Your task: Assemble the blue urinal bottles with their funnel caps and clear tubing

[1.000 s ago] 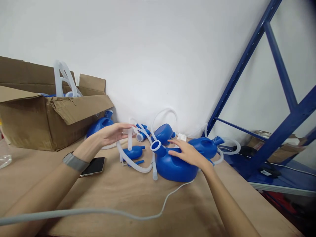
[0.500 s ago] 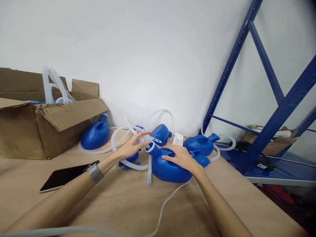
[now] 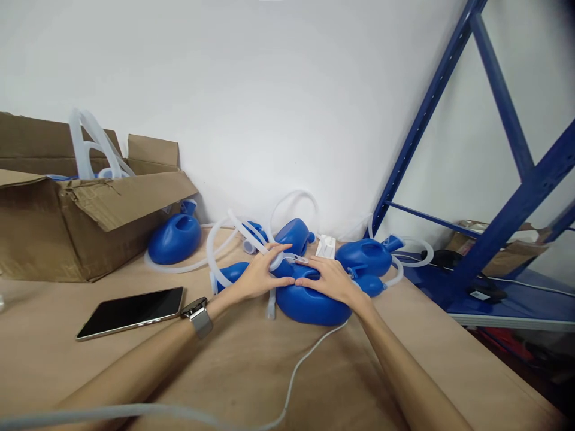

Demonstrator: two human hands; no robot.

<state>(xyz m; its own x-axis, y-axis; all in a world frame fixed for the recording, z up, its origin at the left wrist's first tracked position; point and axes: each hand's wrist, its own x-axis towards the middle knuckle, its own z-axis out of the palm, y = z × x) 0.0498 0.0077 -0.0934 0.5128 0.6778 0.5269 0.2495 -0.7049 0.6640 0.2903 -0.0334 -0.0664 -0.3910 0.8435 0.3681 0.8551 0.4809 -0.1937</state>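
Observation:
A blue plastic urinal bottle (image 3: 314, 310) lies on its side on the table, its neck towards my left hand. My left hand (image 3: 261, 274) curls around the white cap (image 3: 277, 261) at that neck, thumb below and fingers above. From the cap a translucent tube (image 3: 245, 222) loops away to the left. My right hand (image 3: 330, 279) grips the top of the bottle near its handle opening, fingers bent over it. The thumbs nearly meet. Fingers partly hide the neck and cap, so I cannot tell how far the cap sits on it.
Other blue bottles with tubes lie at the left (image 3: 175, 239), back (image 3: 293, 237) and right (image 3: 365, 258). A cardboard box (image 3: 36, 230) stands at far left, a phone (image 3: 132, 312) before it. A white cable (image 3: 294, 377) crosses the table front. Blue shelving (image 3: 417, 114) rises at right.
My left hand has moved right and down, bringing the white cap onto the bottle's neck, which was open before. The right hand stays on the bottle.

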